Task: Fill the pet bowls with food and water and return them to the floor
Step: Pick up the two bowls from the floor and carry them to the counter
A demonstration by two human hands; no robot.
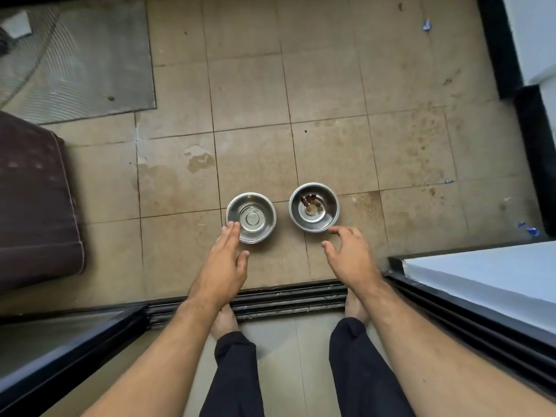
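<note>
Two round steel pet bowls stand side by side on the tiled floor. The left bowl (251,217) looks shiny inside; whether it holds water I cannot tell. The right bowl (314,207) holds a small heap of brown kibble. My left hand (226,260) reaches down with straight fingers, its fingertips at the left bowl's near-left rim. My right hand (349,254) hovers just below the right bowl with fingers spread and relaxed, the fingertips close to the rim. Neither hand grips anything.
A black sliding-door track (288,299) crosses the floor under my wrists, with my bare feet (224,322) behind it. A dark maroon cushion (33,200) lies at the left, a grey mat (81,61) at the upper left. White walls with black skirting (535,164) stand at the right.
</note>
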